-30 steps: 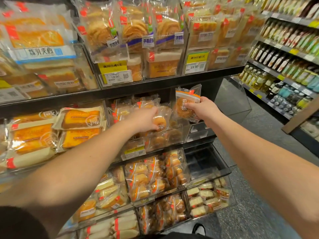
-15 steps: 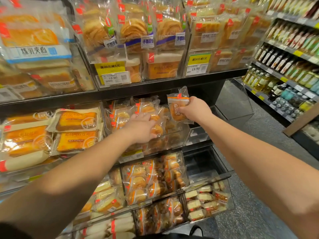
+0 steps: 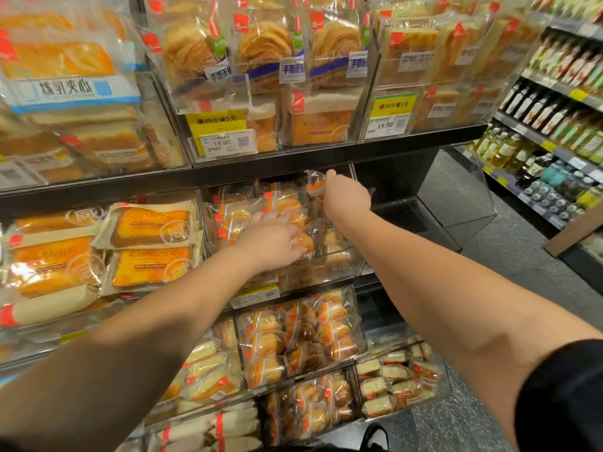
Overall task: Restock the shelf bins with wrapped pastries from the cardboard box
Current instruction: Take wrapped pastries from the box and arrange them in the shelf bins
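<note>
Wrapped pastry (image 3: 316,184) sits at the back top of the middle-shelf bin (image 3: 339,265), just under the shelf edge above – right hand (image 3: 346,195) pinches it, fingers curled round the wrapper's right end. Only part of the wrapper shows past the hand. Left hand (image 3: 272,241) lies palm down on the pile of pastries (image 3: 248,216) in the same bin, fingers fairly straight and pressing the packs, gripping nothing. Pile count: cannot tell exactly, the packs overlap and blur. To the bin's right is one clear bin (image 3: 456,203) at the shelf's right end. Two yellow price tags (image 3: 217,132) hang on the upper shelf's front edge. Bottle shelves (image 3: 554,125) stand across the aisle, far right.
</note>
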The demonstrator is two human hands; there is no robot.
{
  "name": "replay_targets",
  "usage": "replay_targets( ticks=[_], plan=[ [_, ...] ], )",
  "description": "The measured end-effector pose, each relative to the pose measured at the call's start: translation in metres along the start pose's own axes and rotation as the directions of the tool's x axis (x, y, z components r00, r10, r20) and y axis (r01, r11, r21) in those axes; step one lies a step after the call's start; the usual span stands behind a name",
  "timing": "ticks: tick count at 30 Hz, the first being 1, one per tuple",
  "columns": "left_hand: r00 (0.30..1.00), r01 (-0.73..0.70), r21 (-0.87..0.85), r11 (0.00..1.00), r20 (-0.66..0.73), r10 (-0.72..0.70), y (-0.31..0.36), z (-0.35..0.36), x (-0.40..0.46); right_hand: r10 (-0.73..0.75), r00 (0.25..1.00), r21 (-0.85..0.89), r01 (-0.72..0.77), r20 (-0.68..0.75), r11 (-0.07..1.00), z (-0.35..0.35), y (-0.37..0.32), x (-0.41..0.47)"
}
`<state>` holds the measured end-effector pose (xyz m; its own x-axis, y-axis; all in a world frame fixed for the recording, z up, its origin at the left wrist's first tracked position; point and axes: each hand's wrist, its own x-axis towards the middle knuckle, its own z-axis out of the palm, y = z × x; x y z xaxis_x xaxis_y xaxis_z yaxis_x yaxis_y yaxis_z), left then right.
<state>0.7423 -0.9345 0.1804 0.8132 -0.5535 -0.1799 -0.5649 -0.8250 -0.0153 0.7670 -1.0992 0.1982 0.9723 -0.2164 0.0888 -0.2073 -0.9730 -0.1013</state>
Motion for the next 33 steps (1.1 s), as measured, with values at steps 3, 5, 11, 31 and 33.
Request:
replay_targets(
  ticks=[3,5,11,31,33],
  plan=[
    [1.0,0.001,-0.029,1.0,0.001,-0.001,-0.001,0.001,-0.001,-0.091,0.996,-0.025,0.091,0.011,0.996,0.009,-0.001,0.006],
    [1.0,-0.002,-0.036,0.999,-0.004,0.002,-0.002,0.002,-0.001,-0.139,0.99,-0.05,0.14,0.02,0.989,0.016,0.001,0.01],
    [1.0,0.009,-0.039,0.999,-0.012,-0.01,-0.002,0.003,0.0,-0.302,0.949,-0.134,0.312,0.089,0.941,0.029,0.01,0.024],
    [1.0,0.026,-0.106,0.994,0.01,-0.026,-0.002,0.0,0.001,-0.079,0.955,0.172,0.03,0.285,0.985,0.042,0.019,-0.006],
    [0.999,0.032,-0.109,0.994,0.014,-0.03,-0.002,-0.001,0.001,-0.091,0.954,0.164,0.045,0.285,0.985,0.042,0.017,-0.001]
  ],
)
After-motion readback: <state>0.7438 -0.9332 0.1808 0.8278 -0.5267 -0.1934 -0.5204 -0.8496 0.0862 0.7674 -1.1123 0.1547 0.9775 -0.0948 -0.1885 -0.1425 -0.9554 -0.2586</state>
